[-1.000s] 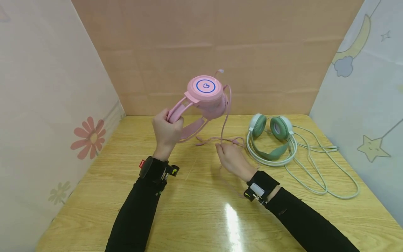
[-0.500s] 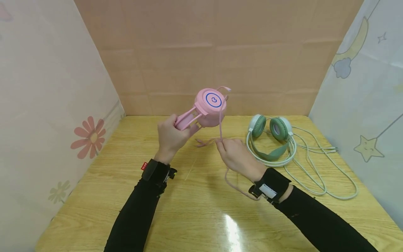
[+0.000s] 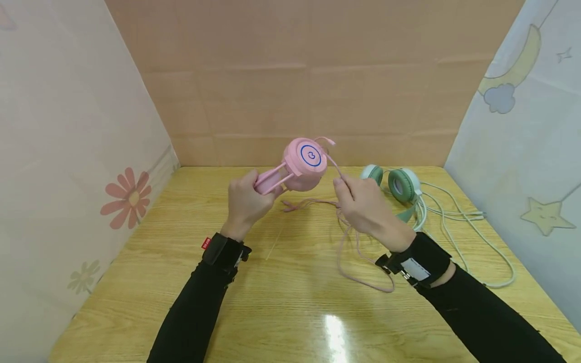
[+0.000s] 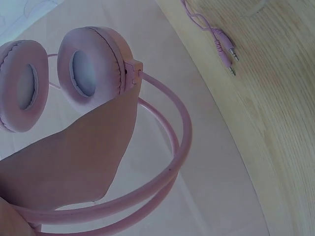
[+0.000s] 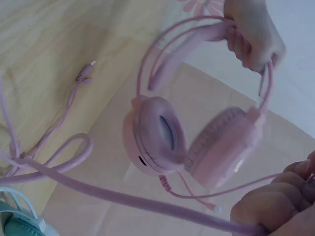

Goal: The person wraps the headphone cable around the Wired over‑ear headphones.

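Observation:
My left hand [image 3: 251, 201] grips the headband of a pink headset [image 3: 301, 164], held up over the table. Its round earcup faces up with a blue ring logo, and a thin mic boom [image 3: 326, 139] sticks out. In the left wrist view both padded earcups [image 4: 91, 69] show. My right hand [image 3: 369, 209] pinches the pink cable [image 5: 123, 196] a short way from the earcup. The rest of that cable lies in loops on the table below, ending in two jack plugs [image 4: 224, 51] in the left wrist view.
Mint-green headphones [image 3: 401, 185] with their pale coiled cable [image 3: 499, 252] lie at the right on the wooden table [image 3: 204, 302], partly hidden by my right hand. A brown panel [image 3: 308, 75] stands behind, with patterned side walls.
The headset has come down and slightly right in my left hand. My right hand has moved right with the cable, and now covers part of the green headphones. More pink cable shows on the table.

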{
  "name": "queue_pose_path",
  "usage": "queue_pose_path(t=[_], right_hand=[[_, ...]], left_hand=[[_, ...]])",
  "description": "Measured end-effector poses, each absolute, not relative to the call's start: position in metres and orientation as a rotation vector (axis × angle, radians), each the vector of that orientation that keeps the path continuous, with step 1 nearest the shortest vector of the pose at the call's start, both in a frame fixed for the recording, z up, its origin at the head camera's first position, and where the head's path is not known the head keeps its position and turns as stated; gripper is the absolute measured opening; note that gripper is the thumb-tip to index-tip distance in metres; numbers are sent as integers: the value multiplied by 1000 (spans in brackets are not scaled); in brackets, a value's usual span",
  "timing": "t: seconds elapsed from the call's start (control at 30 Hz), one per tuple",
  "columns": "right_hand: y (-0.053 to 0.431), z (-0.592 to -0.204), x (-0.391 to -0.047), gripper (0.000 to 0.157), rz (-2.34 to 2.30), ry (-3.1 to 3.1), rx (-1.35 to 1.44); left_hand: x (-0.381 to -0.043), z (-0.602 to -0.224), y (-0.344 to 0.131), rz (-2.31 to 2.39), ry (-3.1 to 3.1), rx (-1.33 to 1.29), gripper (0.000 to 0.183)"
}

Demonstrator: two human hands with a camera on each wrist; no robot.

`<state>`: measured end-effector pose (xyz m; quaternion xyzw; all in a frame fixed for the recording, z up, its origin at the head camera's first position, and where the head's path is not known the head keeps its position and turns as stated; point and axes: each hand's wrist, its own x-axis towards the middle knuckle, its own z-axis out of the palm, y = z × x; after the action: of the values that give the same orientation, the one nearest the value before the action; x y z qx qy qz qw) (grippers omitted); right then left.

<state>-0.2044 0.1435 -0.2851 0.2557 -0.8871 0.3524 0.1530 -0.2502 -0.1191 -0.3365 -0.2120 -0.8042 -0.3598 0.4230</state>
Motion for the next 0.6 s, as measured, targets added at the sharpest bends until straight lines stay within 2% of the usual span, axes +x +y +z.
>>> queue_pose_path(t=[0.13, 0.33, 0.6], right_hand=[[152, -270, -208, 47, 1092, -2514, 651], [154, -246, -220, 51, 1109, -2535, 577], [151, -222, -236, 50, 1086, -2539, 581]], left_hand=[[-251, -339, -120, -827, -2004, -571, 37], [-248, -344, -118, -757, -2012, -632, 21], [-244, -344, -114, -699, -2005, -703, 29]])
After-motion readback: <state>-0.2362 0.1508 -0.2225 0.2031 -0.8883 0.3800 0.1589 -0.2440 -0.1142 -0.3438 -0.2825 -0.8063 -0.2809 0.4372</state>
